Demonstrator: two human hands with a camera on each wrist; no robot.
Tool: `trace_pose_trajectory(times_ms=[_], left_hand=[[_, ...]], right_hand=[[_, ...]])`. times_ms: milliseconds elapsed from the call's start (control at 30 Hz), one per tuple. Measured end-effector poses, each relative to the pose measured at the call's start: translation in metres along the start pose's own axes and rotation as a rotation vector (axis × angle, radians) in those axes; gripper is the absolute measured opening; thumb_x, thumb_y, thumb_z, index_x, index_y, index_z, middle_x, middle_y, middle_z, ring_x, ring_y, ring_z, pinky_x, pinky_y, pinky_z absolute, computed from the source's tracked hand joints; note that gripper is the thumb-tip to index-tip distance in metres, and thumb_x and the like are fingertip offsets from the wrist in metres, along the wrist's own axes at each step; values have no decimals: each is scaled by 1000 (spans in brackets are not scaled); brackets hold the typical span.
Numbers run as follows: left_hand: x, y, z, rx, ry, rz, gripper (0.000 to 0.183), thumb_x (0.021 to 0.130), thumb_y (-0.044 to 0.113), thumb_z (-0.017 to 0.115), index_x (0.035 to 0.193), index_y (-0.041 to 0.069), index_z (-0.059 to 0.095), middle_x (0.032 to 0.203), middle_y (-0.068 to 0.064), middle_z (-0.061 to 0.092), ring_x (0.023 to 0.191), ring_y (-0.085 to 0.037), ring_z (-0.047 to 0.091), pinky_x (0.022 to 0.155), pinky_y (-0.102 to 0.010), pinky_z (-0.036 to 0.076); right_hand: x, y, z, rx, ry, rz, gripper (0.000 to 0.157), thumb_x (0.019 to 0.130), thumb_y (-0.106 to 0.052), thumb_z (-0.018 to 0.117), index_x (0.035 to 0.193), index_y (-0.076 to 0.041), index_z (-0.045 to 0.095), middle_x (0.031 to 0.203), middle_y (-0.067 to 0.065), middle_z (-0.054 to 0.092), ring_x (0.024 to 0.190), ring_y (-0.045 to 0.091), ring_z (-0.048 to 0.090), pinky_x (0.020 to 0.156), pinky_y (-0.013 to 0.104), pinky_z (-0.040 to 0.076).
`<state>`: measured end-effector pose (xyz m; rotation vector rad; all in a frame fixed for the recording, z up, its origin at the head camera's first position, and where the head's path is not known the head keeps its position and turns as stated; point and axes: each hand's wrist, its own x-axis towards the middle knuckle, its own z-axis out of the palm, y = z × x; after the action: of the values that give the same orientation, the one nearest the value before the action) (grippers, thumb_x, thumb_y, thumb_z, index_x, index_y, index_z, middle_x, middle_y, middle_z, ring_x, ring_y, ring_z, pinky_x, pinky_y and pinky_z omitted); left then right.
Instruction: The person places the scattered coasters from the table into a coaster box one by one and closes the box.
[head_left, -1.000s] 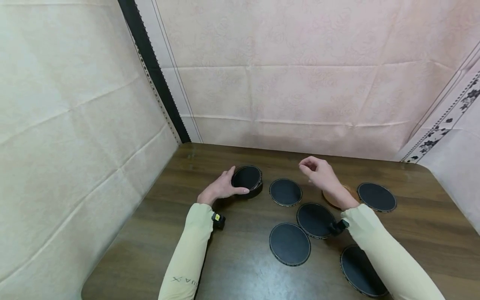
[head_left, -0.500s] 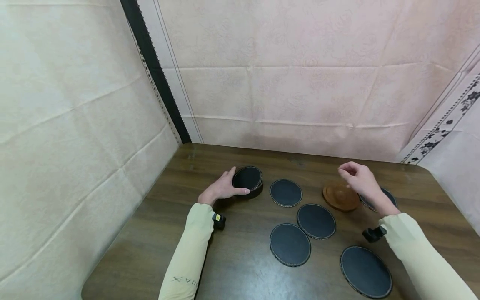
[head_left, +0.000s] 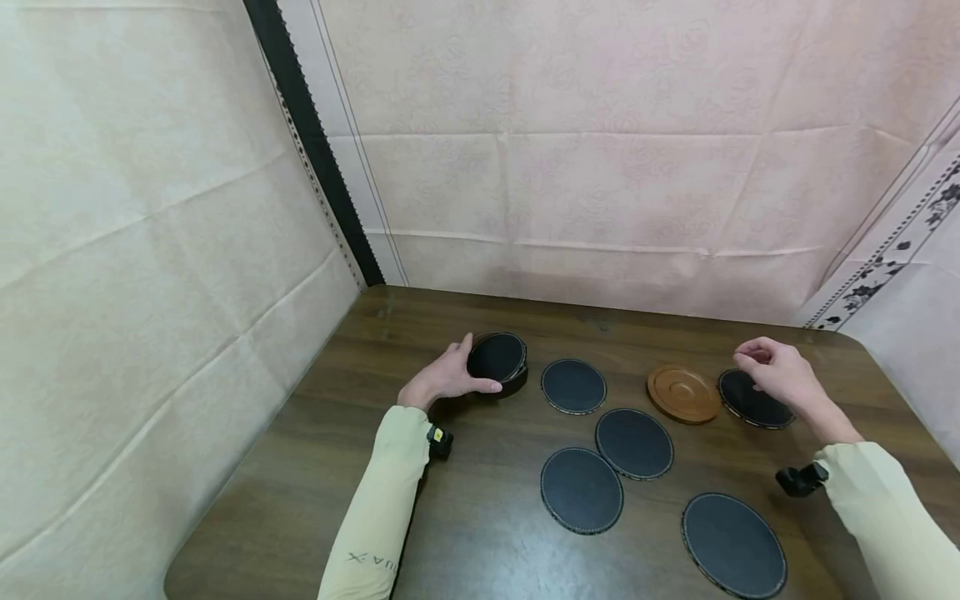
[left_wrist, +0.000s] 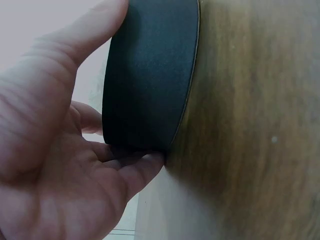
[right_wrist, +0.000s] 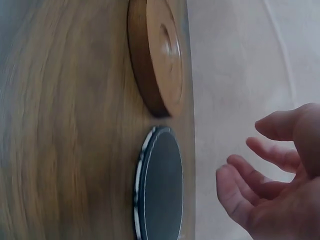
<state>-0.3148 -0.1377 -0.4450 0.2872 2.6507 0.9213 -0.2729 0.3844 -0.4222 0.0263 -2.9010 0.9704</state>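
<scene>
My left hand (head_left: 450, 372) holds the side of a round black coaster holder (head_left: 497, 357) at the back left of the table, thumb on the near side and fingers round the far side. Up close, the left wrist view shows the holder's smooth dark wall (left_wrist: 150, 70) standing on the wood, with fingertips against its lower edge. Nothing is in my right hand (head_left: 780, 375), which hovers with loosely bent fingers over a black coaster (head_left: 753, 404) with a stitched edge. In the right wrist view, the fingers are apart from that coaster (right_wrist: 164, 190).
Beside the right coaster lies a brown wooden disc (head_left: 682, 393) with ringed grooves. More black coasters lie flat: one near the holder (head_left: 573, 387), two touching or nearly so (head_left: 634, 443), and one at front right (head_left: 734, 546). Cloth-covered walls (head_left: 600, 192) border the table.
My right hand has moved rightward, past the wooden disc to above the far-right coaster, uncovering the disc and the front-right coaster. The left hand stays on the holder.
</scene>
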Motion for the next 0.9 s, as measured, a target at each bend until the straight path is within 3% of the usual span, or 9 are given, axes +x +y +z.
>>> trace_pose_trajectory(times_ms=[133,267,600,900], left_hand=[[0,2,0,9,-2,-4,127,71,69,74,159,19,-3,166,-14,5,150,-32,20,117,-53,27],[0,3,0,9,-1,0,126,72,68,74,159,19,-3,166,-14,6,150,-31,21,117,-52,28],[0,2,1,12,7,10,126,72,69,74,160,18,-1,165,-15,7,150,-32,22,117,-52,28],[0,1,0,14,11,9,126,71,69,74,160,19,-1,165,-14,9,149,-31,24,117,-51,29]], right_hand=[[0,11,-6,-98,-1,-3,38,99,-30,54,116,4,57,110,32,64,88,36,66,69,39,51],[-2,27,-12,-176,-62,26,48,99,-33,54,121,9,51,118,39,57,106,54,53,79,55,45],[-4,52,-19,-288,-123,84,71,97,-46,54,128,16,40,126,47,45,112,63,38,89,67,29],[-3,58,-15,-350,-185,59,83,94,-54,55,133,17,39,125,46,48,112,63,41,86,66,32]])
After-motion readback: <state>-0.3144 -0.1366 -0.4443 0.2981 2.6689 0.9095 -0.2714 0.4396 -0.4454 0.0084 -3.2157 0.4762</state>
